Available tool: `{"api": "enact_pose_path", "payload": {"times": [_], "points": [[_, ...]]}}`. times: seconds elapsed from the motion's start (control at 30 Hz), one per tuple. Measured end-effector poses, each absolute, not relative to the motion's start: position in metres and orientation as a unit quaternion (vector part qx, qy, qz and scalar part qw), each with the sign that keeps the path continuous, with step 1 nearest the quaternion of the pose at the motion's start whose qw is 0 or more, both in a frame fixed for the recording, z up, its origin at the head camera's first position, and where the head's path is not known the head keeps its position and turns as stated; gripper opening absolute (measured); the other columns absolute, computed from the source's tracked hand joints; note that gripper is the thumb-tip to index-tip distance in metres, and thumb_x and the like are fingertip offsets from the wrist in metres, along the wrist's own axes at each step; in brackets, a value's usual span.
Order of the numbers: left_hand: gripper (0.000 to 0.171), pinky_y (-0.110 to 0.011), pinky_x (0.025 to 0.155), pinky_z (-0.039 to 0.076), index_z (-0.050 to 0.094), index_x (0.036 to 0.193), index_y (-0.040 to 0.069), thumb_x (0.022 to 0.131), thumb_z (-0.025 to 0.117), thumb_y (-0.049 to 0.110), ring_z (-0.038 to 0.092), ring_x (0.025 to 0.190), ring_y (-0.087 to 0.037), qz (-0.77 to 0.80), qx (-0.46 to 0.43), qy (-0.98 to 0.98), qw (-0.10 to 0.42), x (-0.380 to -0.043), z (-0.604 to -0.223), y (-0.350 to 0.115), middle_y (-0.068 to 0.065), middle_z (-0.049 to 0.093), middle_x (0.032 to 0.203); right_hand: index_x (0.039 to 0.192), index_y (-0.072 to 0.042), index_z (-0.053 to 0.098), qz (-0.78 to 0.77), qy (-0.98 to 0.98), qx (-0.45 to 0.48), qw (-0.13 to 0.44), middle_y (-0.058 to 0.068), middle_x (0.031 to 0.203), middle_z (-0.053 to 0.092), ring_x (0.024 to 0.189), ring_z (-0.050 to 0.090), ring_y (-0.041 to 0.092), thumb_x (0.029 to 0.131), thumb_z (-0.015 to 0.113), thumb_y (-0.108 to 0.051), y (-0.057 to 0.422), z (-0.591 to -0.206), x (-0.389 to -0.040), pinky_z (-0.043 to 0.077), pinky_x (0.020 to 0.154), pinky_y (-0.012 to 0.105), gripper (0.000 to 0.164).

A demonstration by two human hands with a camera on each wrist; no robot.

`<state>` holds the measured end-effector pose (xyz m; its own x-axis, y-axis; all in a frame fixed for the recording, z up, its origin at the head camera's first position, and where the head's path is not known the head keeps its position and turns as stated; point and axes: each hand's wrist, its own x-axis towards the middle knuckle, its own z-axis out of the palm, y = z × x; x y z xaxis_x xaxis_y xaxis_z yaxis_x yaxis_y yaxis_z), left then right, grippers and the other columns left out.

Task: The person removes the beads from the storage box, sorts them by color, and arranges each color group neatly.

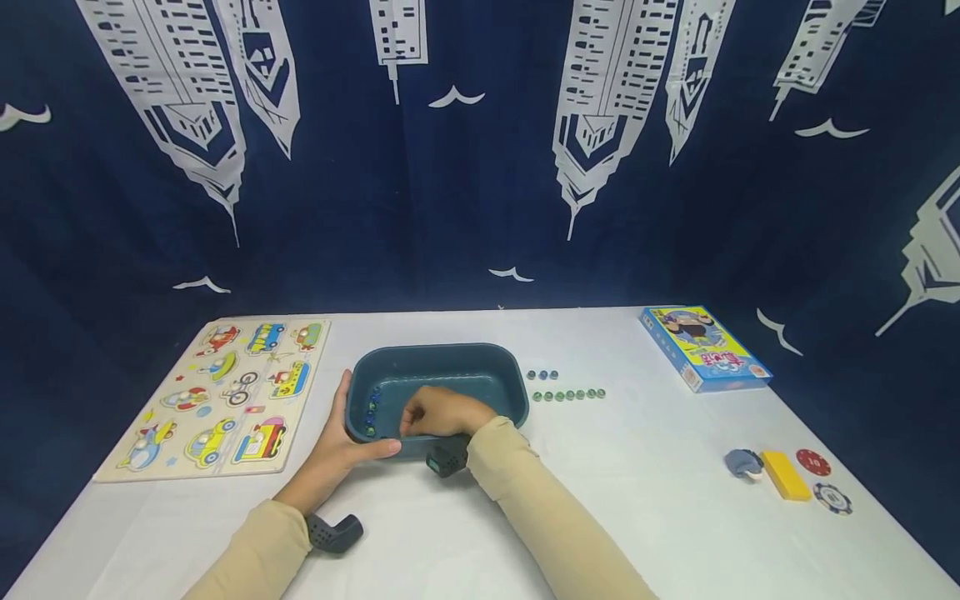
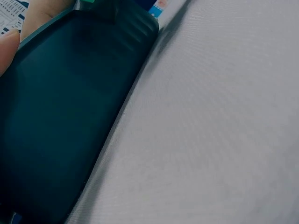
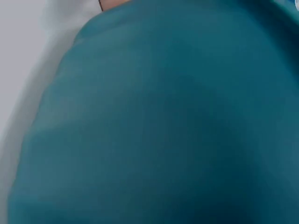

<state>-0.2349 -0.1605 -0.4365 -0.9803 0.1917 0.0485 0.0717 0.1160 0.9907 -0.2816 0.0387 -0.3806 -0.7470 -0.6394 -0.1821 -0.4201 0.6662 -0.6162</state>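
In the head view a dark teal rectangular tub (image 1: 442, 358) stands on the white table. My left hand (image 1: 337, 446) holds its near left corner, the thumb lying along the front rim and the fingers up the left side. The left wrist view shows the thumb (image 2: 7, 49) at the rim. Inside the tub, several blue and green marbles (image 1: 371, 410) lie along the left end. My right hand (image 1: 442, 412) reaches over the front wall into the tub, fingers curled downward to the right of those marbles. Its fingertips are hidden, so I cannot tell whether they pinch a marble.
Right of the tub lie a row of blue marbles (image 1: 543, 375) and a longer row of green marbles (image 1: 570, 395). A wooden vehicle puzzle board (image 1: 217, 400) lies left. A boxed game (image 1: 705, 348), grey figure (image 1: 744, 463), yellow block (image 1: 785, 476) and two chips (image 1: 832, 498) are right.
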Motion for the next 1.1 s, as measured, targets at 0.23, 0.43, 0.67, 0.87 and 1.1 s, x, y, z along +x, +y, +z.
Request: {"api": "enact_pose_path", "payload": {"times": [0.23,0.43,0.67,0.87,1.1], "points": [[0.133,-0.062,0.119,-0.005,-0.012,0.159,0.031,0.072,0.088,0.018,-0.011,0.153,-0.029,0.656,0.079,0.749,0.047,-0.236,-0.436,-0.160,-0.002,-0.009,0.167,0.090,-0.008,0.070,-0.322,0.870,-0.343,0.148,-0.004,0.085,0.070,0.077,0.062,0.005,0.091,0.068,-0.003,0.067,-0.365,-0.272,0.052,0.074,0.021,0.005],[0.135,-0.061,0.119,-0.005,-0.012,0.159,0.029,0.071,0.089,0.016,-0.010,0.153,-0.029,0.664,0.080,0.742,0.047,-0.238,-0.437,-0.159,-0.003,-0.006,0.168,0.107,0.002,0.068,-0.403,0.830,-0.366,0.120,0.014,0.101,0.070,0.084,0.067,0.009,0.088,0.070,0.005,0.104,-0.357,-0.272,0.058,0.078,0.025,0.020],[0.134,-0.062,0.119,-0.005,-0.010,0.160,0.029,0.070,0.089,0.017,-0.012,0.153,-0.029,0.652,0.070,0.754,0.043,-0.235,-0.436,-0.158,-0.002,-0.007,0.168,0.106,0.004,0.069,-0.489,0.795,-0.346,0.096,0.024,0.106,0.068,0.091,0.070,0.019,0.089,0.068,0.005,0.152,-0.351,-0.279,0.059,0.083,0.033,0.017],[0.135,-0.061,0.119,-0.005,-0.011,0.159,0.029,0.070,0.089,0.016,-0.011,0.153,-0.029,0.651,0.072,0.754,0.044,-0.235,-0.437,-0.158,-0.002,-0.007,0.168,0.108,0.006,0.068,-0.540,0.788,-0.294,0.030,0.019,0.102,0.070,0.089,0.071,0.024,0.089,0.069,0.003,0.197,-0.355,-0.294,0.060,0.080,0.038,0.019],[0.134,-0.062,0.119,-0.006,-0.012,0.159,0.027,0.071,0.088,0.014,-0.012,0.152,-0.029,0.659,0.084,0.747,0.040,-0.236,-0.435,-0.158,-0.002,-0.009,0.167,0.112,0.006,0.066,-0.552,0.816,-0.172,-0.016,0.026,0.110,0.068,0.092,0.072,0.021,0.088,0.069,-0.002,0.245,-0.368,-0.311,0.057,0.086,0.031,0.025]]}}
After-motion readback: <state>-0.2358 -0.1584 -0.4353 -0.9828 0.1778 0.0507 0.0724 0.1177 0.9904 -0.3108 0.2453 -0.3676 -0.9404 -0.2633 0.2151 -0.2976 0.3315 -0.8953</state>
